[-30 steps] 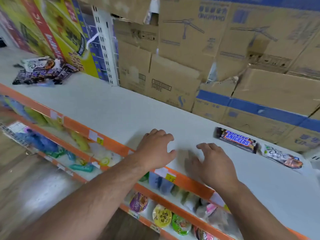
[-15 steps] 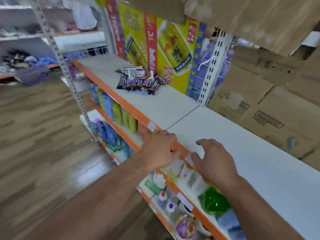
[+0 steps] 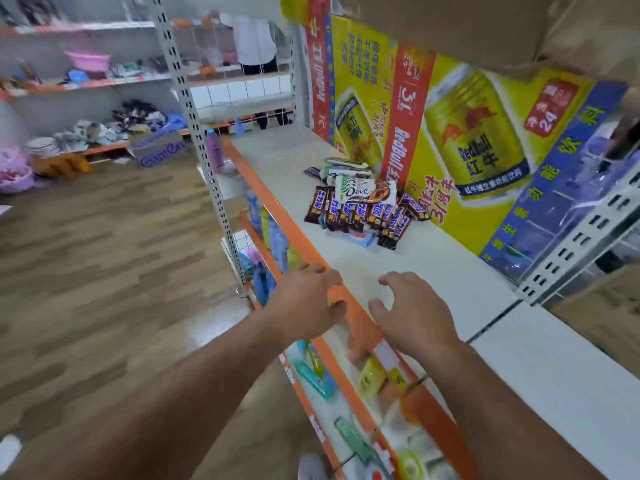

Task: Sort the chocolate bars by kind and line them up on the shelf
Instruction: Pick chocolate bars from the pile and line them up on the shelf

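Drawn closer to the heap of chocolate bars [image 3: 360, 211] since half a second before. Found heap unsorted on the shelf [image 3: 450, 271], well ahead of both hands, against a yellow poster [image 3: 467, 133]; recorded Dove bar [image 3: 360, 192] atop Snickers bars [image 3: 346, 214]. Found left hand [image 3: 304, 303] at the orange shelf edge, right hand [image 3: 412, 317] above the shelf front; fingers [image 3: 393, 279] loosely curled, holding nothing. Judged advisable to lift the Dove bar first, pinched by its long edges, without scattering those beneath.

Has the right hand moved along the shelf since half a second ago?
Yes. The right hand has crossed the shelf seam leftward, toward the chocolate pile.
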